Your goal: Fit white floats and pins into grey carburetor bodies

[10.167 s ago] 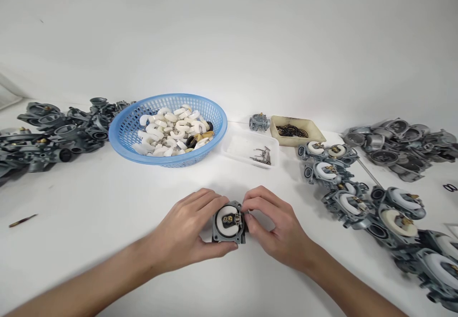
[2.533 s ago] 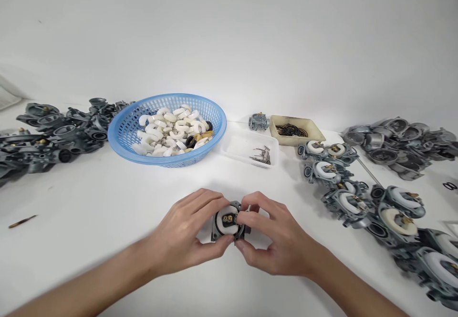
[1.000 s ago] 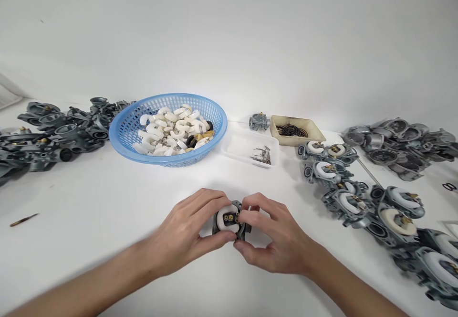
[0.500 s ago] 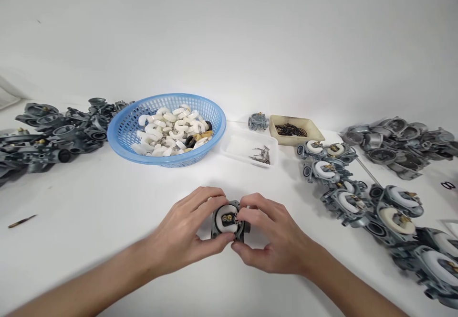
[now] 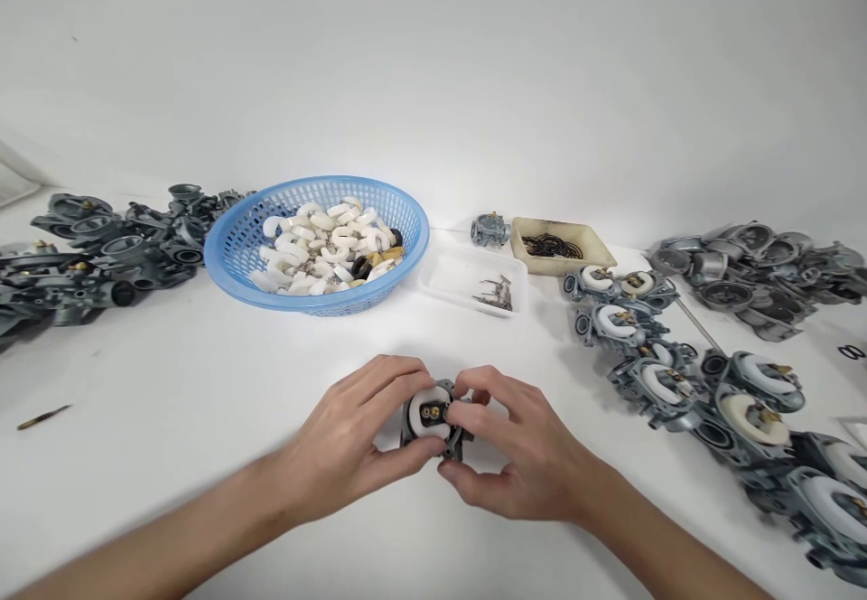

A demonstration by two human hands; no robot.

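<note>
A grey metal carburetor body (image 5: 452, 445) lies on the white table between my hands, its open bowl side facing up. Inside it sits a white C-shaped float (image 5: 421, 399) around brass jets (image 5: 431, 413). My left hand (image 5: 362, 428) is closed on the body's left side, with the thumb along the float's near edge. From the right, my right hand (image 5: 518, 446) grips the body. One of its fingers presses by the float's hinge end and hides whatever is under the tip.
Behind stands a blue basket (image 5: 220, 276) of floats, a clear tray (image 5: 440, 284) of small pins, and a beige tray (image 5: 596, 252) of dark rings. Carburetors with floats (image 5: 657, 383) line the right; metal bowls (image 5: 751, 266) lie beyond. More carburetor bodies (image 5: 122, 248) and a thin brass-coloured tool (image 5: 44, 417) are left.
A finger of my right hand has shifted slightly left and down onto the float's hinge end, covering it. My left hand keeps its hold, and the carburetor stays in place.
</note>
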